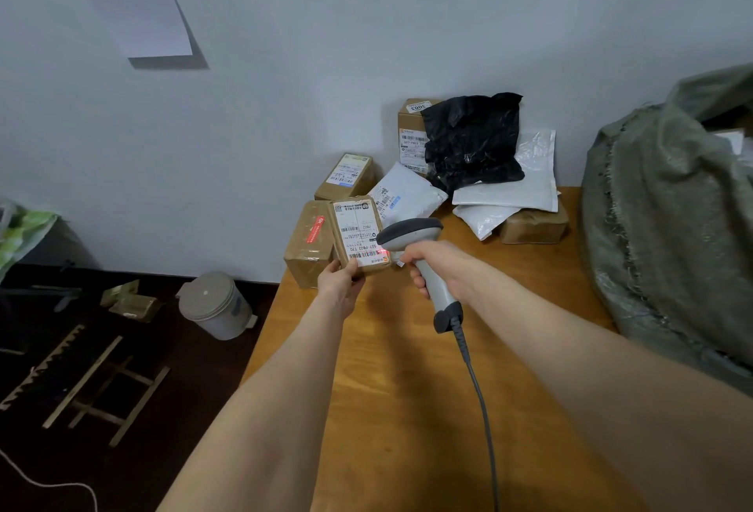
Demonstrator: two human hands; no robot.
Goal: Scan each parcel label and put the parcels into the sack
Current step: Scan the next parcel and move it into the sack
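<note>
Orange-brown wooden table (pixel 407 389) fills the lower centre, its far edge against a pale wall. Grey-green woven sack (pixel 668 226) stands on the table's right side, bulging, mouth open at top right. Unscanned heap at the far end by the wall: crumpled black plastic mailer (pixel 472 141) on top, leaning on a tall brown cardboard box (pixel 409 124); flat white plastic mailers (pixel 525 181) beneath it; a brown box with a red sticker (pixel 309 242) at the far-left corner. Round beige pedal bin (pixel 214 304) is on the dark floor left of the table. Small brown taped parcel with a white label (pixel 358 232) is held up over the far-left part of the table, just in front of the red-sticker box, label facing the camera. Left hand (pixel 340 285) pinches its lower edge. Right hand (pixel 444 267) is wrapped round the handle of a grey corded barcode scanner (pixel 409 231), head aimed at the label. Red scan light (pixel 373 254) lies across the lower barcode.
</note>
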